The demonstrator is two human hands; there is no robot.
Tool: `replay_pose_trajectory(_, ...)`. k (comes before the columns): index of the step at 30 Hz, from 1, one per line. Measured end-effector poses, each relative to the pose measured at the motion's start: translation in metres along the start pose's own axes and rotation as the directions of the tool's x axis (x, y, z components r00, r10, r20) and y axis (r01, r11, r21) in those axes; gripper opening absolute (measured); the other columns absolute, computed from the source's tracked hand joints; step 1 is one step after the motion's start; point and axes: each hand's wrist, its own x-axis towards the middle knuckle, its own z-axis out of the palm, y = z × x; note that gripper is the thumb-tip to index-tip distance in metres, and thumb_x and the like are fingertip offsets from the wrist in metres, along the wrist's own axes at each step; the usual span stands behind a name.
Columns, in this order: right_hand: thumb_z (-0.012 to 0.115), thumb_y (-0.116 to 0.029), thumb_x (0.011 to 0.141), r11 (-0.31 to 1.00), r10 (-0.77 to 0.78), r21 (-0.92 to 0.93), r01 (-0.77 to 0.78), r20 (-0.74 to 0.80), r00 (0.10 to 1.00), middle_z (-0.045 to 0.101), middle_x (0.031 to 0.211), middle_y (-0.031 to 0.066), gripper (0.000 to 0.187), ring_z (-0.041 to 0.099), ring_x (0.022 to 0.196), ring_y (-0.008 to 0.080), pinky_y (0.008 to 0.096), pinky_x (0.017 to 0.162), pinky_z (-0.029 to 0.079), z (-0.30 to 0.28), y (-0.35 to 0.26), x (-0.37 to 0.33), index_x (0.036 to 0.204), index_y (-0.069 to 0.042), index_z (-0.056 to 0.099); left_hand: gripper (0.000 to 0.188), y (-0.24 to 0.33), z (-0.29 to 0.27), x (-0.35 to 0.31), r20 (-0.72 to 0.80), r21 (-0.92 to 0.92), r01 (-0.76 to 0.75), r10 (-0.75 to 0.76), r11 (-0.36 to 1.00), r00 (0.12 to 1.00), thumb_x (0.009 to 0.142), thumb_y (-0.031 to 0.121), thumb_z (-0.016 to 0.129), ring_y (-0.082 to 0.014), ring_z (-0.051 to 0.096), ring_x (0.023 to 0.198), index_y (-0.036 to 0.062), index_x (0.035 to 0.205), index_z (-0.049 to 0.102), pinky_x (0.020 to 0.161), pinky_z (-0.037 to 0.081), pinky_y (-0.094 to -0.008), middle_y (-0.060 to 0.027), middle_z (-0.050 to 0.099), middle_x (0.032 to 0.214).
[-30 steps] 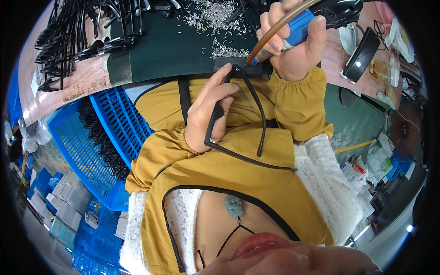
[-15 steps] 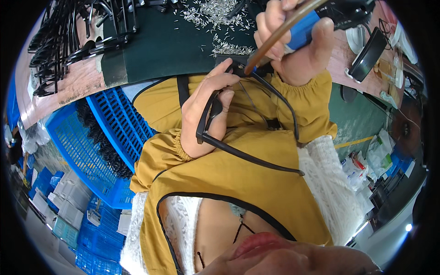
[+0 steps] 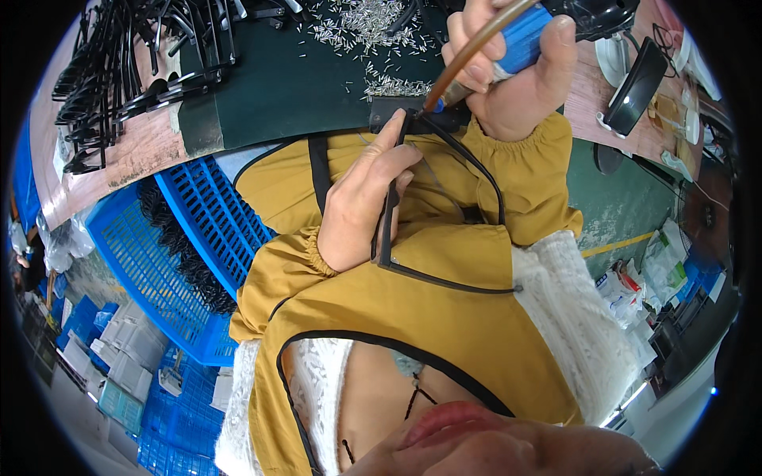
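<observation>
My left hand (image 3: 361, 202) is closed on a black eyeglass frame (image 3: 386, 238) near the table's front edge. The frame's temples stick out toward me, over my mustard apron. In my right hand (image 3: 516, 103) is a powered screwdriver with a blue grip (image 3: 524, 46), held at a slant. A brown tube (image 3: 480, 46) runs alongside it, down to the frame's hinge corner. The tool's tip meets the frame there; the exact contact is too small to make out. Under that corner sits a small black block (image 3: 384, 116). Tiny silver screws (image 3: 397, 86) lie just beyond it.
A larger heap of screws (image 3: 369, 25) is spread on the dark green mat (image 3: 262, 95). Many black eyeglass frames (image 3: 119, 79) are piled at left. A phone (image 3: 637, 86) lies at right. Blue baskets (image 3: 214, 214) with black parts stand below the table at left.
The eyeglass frame has turned in my left hand, its front now more upright and shifted right. The screwdriver has dipped slightly and stays at the hinge corner.
</observation>
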Motion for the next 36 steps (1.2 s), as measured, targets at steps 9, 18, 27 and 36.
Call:
replay_pose_trajectory(9, 0.059, -0.056, 0.101, 0.979, 0.138, 0.15, -0.137, 0.002, 0.99, 0.05, 0.075, 0.0017, 0.045, 0.047, 0.056, 0.0119, 0.0259, 0.05, 0.036, -0.015, 0.021, -0.005, 0.104, -0.012, 0.051, 0.044, -0.006, 0.005, 0.0, -0.088, 0.006, -0.089, 0.089, 0.996, 0.992, 0.072, -0.022, 0.058, -0.0411, 0.074, 0.103, -0.0005, 0.11, 0.065, 0.082, 0.059, -0.0378, -0.0296, 0.069, 0.117)
replay_pose_trajectory(18, 0.054, -0.062, 0.1, 0.961, 0.044, 0.273, -0.033, -0.037, 0.998, 0.045, 0.077, -0.0021, 0.056, 0.042, 0.061, 0.0077, 0.0216, 0.049, 0.033, 0.005, -0.004, -0.012, 0.12, -0.01, 0.054, 0.041, -0.006, 0.004, -0.001, -0.065, -0.012, -0.075, 0.074, 0.997, 0.995, 0.076, -0.021, 0.061, -0.0423, 0.067, 0.119, -0.0002, 0.111, 0.063, 0.09, 0.057, -0.0398, -0.0237, 0.07, 0.11)
replay_pose_trajectory(27, 0.059, -0.053, 0.101, 0.958, 0.219, 0.199, -0.206, -0.046, 0.975, 0.047, 0.079, -0.0005, 0.049, 0.04, 0.06, 0.0073, 0.0193, 0.044, 0.031, -0.02, -0.048, -0.03, 0.116, -0.007, 0.051, 0.019, 0.003, -0.028, 0.0, -0.173, -0.19, 0.065, -0.098, 0.98, 0.98, 0.094, -0.014, 0.057, -0.0276, 0.064, 0.117, 0.0011, 0.105, 0.061, 0.097, 0.052, -0.0374, -0.0173, 0.064, 0.123)
replay_pose_trajectory(36, 0.055, -0.049, 0.104, 0.991, -0.133, -0.066, 0.119, -0.295, 0.946, 0.056, 0.086, 0.0067, 0.047, 0.053, 0.072, 0.0149, 0.0263, 0.06, 0.041, -0.097, -0.059, -0.021, 0.12, -0.005, 0.057, 0.033, -0.013, -0.182, -0.023, -0.912, -0.003, 0.505, -0.21, 0.863, 0.353, 0.094, 0.002, 0.052, -0.0154, 0.055, 0.08, 0.0014, 0.127, 0.045, 0.08, 0.048, -0.0323, -0.0087, 0.056, 0.096)
